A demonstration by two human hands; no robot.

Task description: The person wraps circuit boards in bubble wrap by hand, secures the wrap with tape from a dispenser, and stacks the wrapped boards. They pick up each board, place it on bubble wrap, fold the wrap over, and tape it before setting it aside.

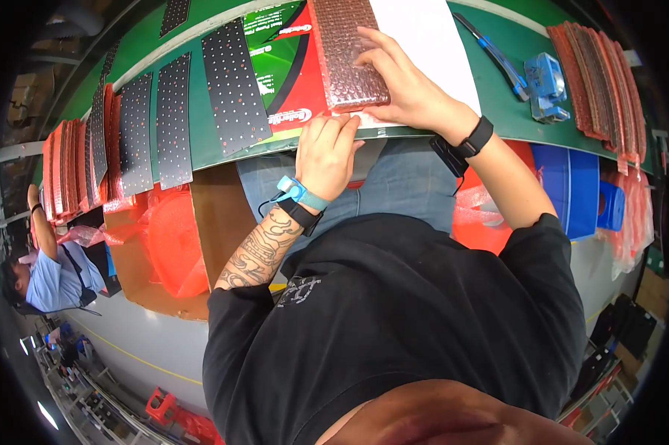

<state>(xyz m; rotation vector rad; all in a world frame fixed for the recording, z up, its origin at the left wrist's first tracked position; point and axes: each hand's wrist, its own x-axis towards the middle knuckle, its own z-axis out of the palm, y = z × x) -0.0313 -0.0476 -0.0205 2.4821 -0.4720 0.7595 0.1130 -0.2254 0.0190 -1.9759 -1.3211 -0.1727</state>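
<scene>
A pinkish bubble-wrap pouch (349, 55) with a dark flat item inside lies lengthwise on the bench in front of me. My left hand (327, 152) is closed at the pouch's near end, its fingertips pinching the flap there. My right hand (416, 93) lies over the pouch's right side, with the fingers bent across the bubbles and the thumb pressed on the near end beside the left fingertips. Under the pouch are a red and green printed sheet (282, 74) and a white sheet (431, 44).
Black perforated panels (234, 85) lie to the left, near stacked pink pouches (67, 170). At right sit a blue-handled cutter (497, 63), a blue tape dispenser (545, 85) and more filled pouches (597, 85). Below the bench stand a cardboard box (219, 204) and blue bin (571, 189). A co-worker (56, 271) is far left.
</scene>
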